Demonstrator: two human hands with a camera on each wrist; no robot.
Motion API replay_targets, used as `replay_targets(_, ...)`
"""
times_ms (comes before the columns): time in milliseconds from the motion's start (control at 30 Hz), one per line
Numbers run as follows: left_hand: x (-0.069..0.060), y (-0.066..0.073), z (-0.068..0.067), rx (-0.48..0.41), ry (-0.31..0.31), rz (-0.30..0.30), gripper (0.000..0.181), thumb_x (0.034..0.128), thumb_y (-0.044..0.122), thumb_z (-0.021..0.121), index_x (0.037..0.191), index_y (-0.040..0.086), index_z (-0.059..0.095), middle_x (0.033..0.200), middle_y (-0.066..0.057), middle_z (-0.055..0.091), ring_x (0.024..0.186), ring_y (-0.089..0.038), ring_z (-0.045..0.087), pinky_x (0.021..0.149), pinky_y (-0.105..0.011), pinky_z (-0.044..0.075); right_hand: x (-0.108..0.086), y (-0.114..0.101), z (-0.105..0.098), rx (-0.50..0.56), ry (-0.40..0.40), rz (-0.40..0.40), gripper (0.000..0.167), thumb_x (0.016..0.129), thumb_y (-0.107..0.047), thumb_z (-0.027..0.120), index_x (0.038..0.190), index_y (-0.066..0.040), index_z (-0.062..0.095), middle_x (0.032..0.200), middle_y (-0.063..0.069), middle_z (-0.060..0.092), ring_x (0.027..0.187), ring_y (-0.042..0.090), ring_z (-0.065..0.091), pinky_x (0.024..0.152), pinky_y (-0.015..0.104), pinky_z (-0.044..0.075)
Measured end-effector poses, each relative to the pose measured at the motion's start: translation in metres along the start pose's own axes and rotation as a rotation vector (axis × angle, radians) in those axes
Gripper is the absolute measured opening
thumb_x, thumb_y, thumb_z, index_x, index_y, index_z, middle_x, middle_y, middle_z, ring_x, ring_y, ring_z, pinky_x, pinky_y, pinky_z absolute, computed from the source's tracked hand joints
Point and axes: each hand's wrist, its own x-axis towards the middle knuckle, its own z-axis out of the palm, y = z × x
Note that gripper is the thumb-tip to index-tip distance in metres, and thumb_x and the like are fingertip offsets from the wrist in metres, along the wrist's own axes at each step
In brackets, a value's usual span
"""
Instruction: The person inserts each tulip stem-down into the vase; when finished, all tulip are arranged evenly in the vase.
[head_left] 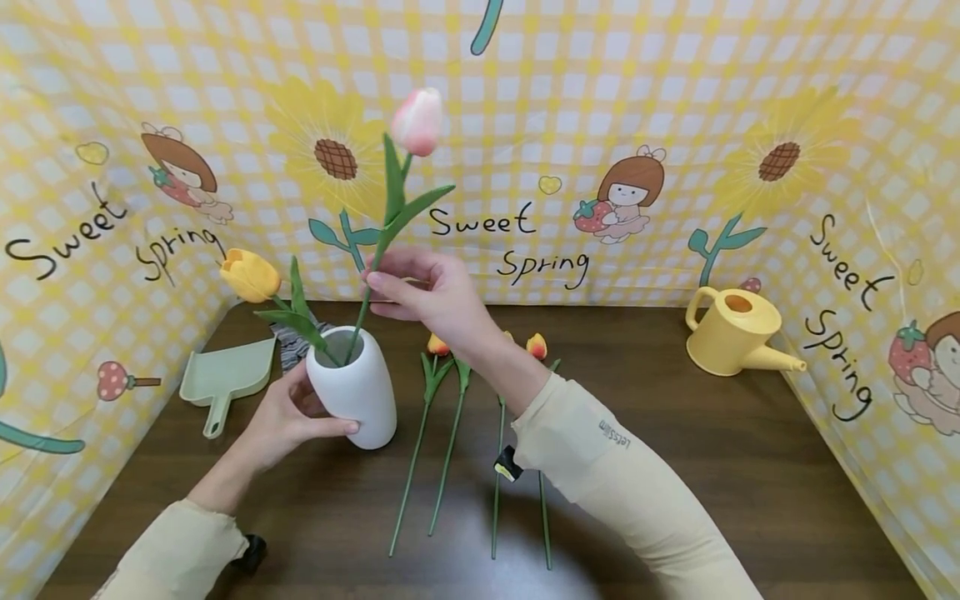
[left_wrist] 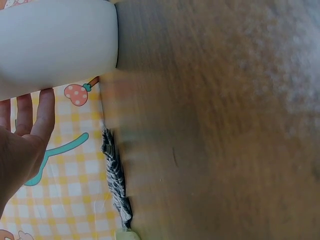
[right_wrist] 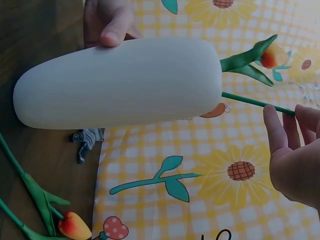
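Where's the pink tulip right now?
In the head view, the pink tulip is left of centre, held by the right hand with its lower end inside the white vase.

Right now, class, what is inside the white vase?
The yellow tulip and, pinched by the right hand, the pink tulip both have stems inside the white vase. Its wall hides their lower ends and anything at the bottom.

Yellow-checked "Sweet Spring" cloth walls (head_left: 660, 50), dark wood-grain tabletop (head_left: 637, 442), soft glare
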Motion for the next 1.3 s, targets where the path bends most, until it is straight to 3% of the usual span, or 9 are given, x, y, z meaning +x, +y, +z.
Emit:
replay_targets(367,0.001,0.001,0.0,-0.002,-0.001,-0.019,0.089,0.0721,-0.005,0.089,0.147,0.012,0.045,0.128,-0.012,0.06,0.107,-0.019,0.069,0.085,-0.032,0.059,0.006,0.011,0.011,-0.073,-0.019,0.019,0.021,0.096,0.003,0.066,0.116,0.011,0.065,0.111,0.019,0.069,0.099,0.019,0.07,0.091,0.04,0.057)
replay_targets(600,0.003,0.001,0.0,-0.013,-0.016,0.016,0.087,0.0731,-0.008,0.087,0.147,0.012,0.045,0.127,-0.007,0.061,0.107,-0.018,0.069,0.085,-0.031,0.059,0.007,0.017,0.011,-0.078,-0.052,0.008,0.022,0.097,0.004,0.064,0.118,0.01,0.063,0.113,0.023,0.068,0.104,0.029,0.069,0.09,0.041,0.058)
replay_targets(867,0.002,-0.001,0.001,0.003,-0.006,0.039,0.089,0.0683,-0.01,0.089,0.145,0.011,0.048,0.126,-0.008,0.06,0.108,-0.015,0.067,0.087,-0.028,0.057,0.005,0.019,0.016,-0.17,-0.043,0.009,0.026,0.096,0.002,0.066,0.121,0.009,0.065,0.108,0.023,0.071,0.1,0.035,0.07,0.086,0.042,0.059)
replay_targets(1000,0.002,-0.001,0.001,0.006,-0.008,0.03,0.09,0.0688,-0.009,0.09,0.145,0.012,0.047,0.128,-0.009,0.06,0.109,-0.015,0.067,0.087,-0.027,0.057,0.007,0.02,0.02,-0.238,-0.055,-0.013,0.026,0.095,0.001,0.068,0.12,0.01,0.066,0.109,0.023,0.071,0.098,0.03,0.071,0.085,0.037,0.06)
replay_targets(1300,0.002,0.001,0.0,0.026,-0.009,0.01,0.086,0.0717,-0.004,0.09,0.145,0.014,0.048,0.129,-0.008,0.061,0.11,-0.016,0.066,0.089,-0.027,0.056,0.008,0.022,0.022,-0.495,-0.11,-0.054,0.032,0.095,-0.003,0.07,0.127,0.003,0.066,0.108,0.015,0.073,0.09,0.017,0.072,0.079,0.025,0.058)
